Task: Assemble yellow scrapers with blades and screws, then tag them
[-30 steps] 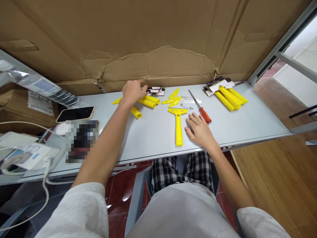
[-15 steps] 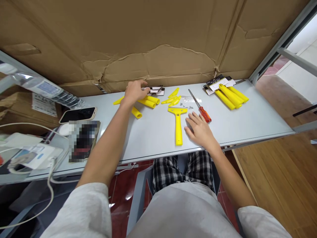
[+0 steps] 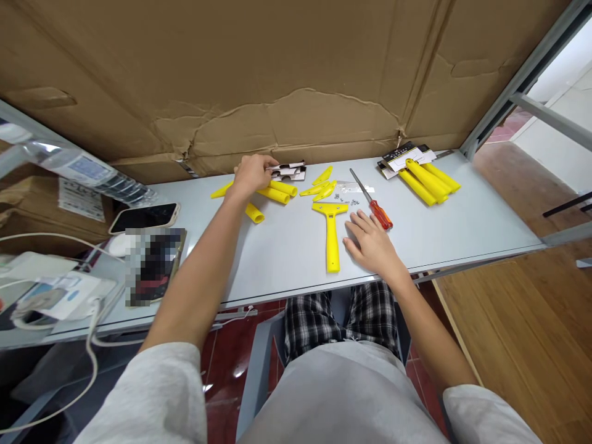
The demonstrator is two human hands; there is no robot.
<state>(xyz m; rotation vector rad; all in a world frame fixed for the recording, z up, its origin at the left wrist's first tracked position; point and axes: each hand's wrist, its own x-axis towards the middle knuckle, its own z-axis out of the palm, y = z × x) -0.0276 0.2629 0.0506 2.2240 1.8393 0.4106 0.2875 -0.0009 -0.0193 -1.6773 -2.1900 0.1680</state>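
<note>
My left hand (image 3: 252, 173) reaches over a group of yellow plastic tubes (image 3: 276, 195) at the back of the table. Its fingertips are closed on the left edge of small folded packaging cards (image 3: 296, 172), white with black edges. My right hand (image 3: 370, 243) lies flat with its fingers spread, holding nothing. Just beyond its fingers is a red-handled screwdriver (image 3: 380, 214). To its left, a yellow T-shaped scraper (image 3: 332, 237) lies head away from me. Behind the scraper are several loose yellow pieces (image 3: 319, 188), small dark screws (image 3: 354, 202) and a clear plastic bag (image 3: 354, 187).
At the back right lies a bundle of yellow handles (image 3: 425, 184) with black-and-white cards (image 3: 407, 156). Phones (image 3: 145, 217), white cables and a power strip (image 3: 69, 293) fill the left end. A cardboard sheet (image 3: 296, 74) stands along the back edge.
My left thumb and fingers, apart half a second ago, have closed on the edge of the packaging cards. My right hand stays flat on the table. The view has shifted slightly.
</note>
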